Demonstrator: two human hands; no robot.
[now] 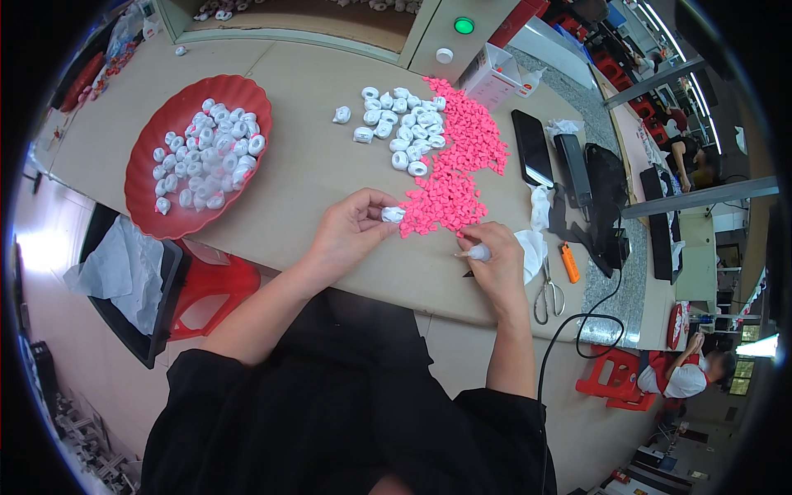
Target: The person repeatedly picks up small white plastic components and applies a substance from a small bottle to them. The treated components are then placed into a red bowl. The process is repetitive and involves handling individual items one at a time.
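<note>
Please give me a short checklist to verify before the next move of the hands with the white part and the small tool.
1. Left hand holds a white part: ok.
2. Right hand grips the tool: ok.
3. Tool tip touching the part: not ok, they are apart.
4. Pink pieces within reach of the hands: ok.
5. Red tray has room left: ok.
6. Tool tip condition: cannot tell.
</note>
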